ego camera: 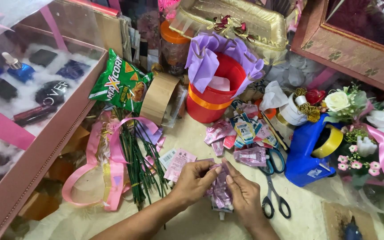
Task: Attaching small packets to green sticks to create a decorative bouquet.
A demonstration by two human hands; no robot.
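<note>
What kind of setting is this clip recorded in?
Likely a gift-wrapping or hamper-making workspace: a blue tape dispenser, scissors and pink ribbon crowd the surface, beside a pink display box of cosmetics. Both hands, left hand and right hand, hold small pink sachets.

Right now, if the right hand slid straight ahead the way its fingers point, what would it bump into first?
The right hand points up and left, with its fingers already on the small pink sachets both hands hold. Beyond them the left hand comes first, probably, though depth is hard to judge.
</note>
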